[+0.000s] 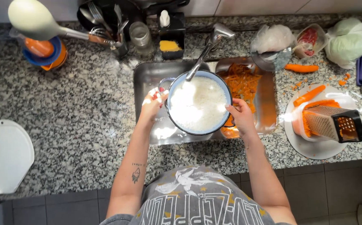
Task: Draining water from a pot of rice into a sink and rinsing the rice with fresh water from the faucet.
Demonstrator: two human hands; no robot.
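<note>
At the far left a white oval plastic cutting board [5, 155] lies on the speckled granite counter [85, 112], and toward the middle the person's left hand [152, 105] pinches one side handle of a round blue-rimmed enamel pot [197, 103] full of cloudy white liquid, while the right hand [241, 116] grips its opposite rim. The pot hangs over the steel sink [147, 79], right under the curved metal tap [208, 48], so the step in hand looks like filling or rinsing; the next move likely calls for a level, two-handed carry, past the black-handled metal box grater [335, 123] on the white plate [314, 150] at right
</note>
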